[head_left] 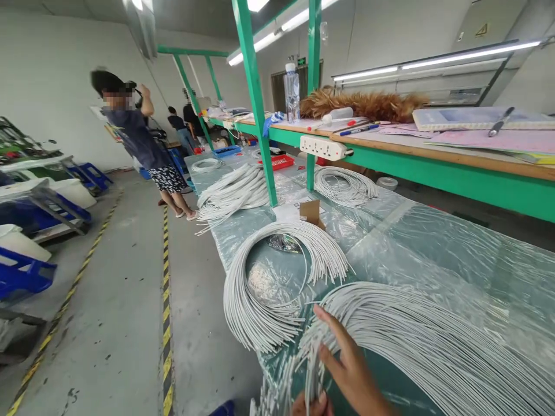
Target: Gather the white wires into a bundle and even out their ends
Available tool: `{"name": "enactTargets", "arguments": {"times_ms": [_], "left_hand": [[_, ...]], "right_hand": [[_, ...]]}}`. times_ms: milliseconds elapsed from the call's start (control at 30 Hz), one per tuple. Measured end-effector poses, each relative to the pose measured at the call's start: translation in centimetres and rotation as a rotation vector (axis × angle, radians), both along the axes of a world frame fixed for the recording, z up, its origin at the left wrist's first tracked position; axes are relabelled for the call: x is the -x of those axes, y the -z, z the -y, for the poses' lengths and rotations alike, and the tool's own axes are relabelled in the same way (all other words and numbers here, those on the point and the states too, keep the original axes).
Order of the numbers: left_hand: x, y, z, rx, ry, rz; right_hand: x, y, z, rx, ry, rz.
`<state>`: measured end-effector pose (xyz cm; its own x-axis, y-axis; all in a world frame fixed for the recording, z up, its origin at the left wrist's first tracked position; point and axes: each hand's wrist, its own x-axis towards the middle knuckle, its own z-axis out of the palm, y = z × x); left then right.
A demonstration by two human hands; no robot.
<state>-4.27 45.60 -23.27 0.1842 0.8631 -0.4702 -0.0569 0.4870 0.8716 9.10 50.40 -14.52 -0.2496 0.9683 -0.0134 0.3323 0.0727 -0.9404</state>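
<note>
At the bottom edge my left hand has its fingers wrapped around the ends of several white cables; the rest of that hand is cut off by the frame. My right hand is just above and to the right, thumb and forefinger apart, touching or very near the curved bundle of white cables. That bundle arcs across the table to the right edge. Beyond my hands lies a coil of white cables in a loose ring, with small light pieces in a plastic bag inside it.
The table is covered in plastic film. Farther along it lie more white cable coils, a small cardboard box and a red tray. Green posts carry a shelf with a power strip and bottle. A person stands in the aisle.
</note>
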Motion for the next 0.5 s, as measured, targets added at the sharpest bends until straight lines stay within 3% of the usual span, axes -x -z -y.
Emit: {"name": "enactTargets", "arguments": {"times_ms": [67, 133, 267, 333, 500], "left_hand": [[-0.7, -0.2, 0.6, 0.085, 0.051, 0.088], [-1.2, -0.7, 0.6, 0.115, 0.068, 0.154], [-1.4, -2.0, -0.1, 0.063, 0.100, 0.190], [-1.4, -2.5, -0.2, 0.021, 0.127, 0.200], [-1.6, -2.6, -0.2, -0.003, 0.150, 0.204]], "right_hand": [[-1.7, 0.7, 0.9, 0.137, 0.015, -0.102], [-2.9, 2.0, 2.2, 0.309, -0.068, -0.172], [-3.1, 4.9, 5.2, 0.577, -0.215, -0.465], [-2.3, 5.8, 6.4, 0.598, -0.141, -0.546], [0.2, 7.2, 8.3, 0.577, 0.130, -0.482]]}}
